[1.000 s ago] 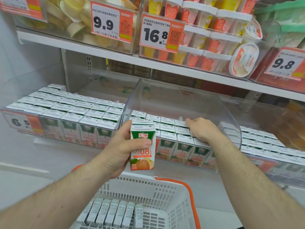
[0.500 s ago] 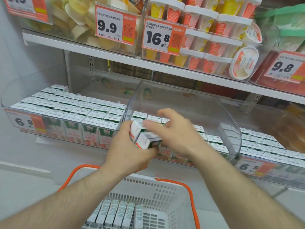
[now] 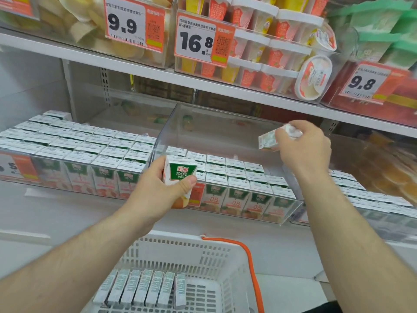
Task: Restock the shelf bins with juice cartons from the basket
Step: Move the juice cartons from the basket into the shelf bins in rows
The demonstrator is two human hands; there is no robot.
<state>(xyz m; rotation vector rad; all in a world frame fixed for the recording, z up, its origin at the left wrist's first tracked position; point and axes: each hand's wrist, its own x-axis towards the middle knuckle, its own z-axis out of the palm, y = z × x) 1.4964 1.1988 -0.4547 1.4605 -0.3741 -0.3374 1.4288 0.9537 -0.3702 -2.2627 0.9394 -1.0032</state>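
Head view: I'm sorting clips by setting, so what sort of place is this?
Most likely a grocery shop aisle: price tags on the shelf, clear bins of juice cartons, and a shopping basket below.

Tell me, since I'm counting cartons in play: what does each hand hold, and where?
Left hand grips an upright juice carton round its sides; right hand holds a tilted carton by one end.

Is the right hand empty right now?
No, the right hand grips a juice carton, tilted, above the middle bin.
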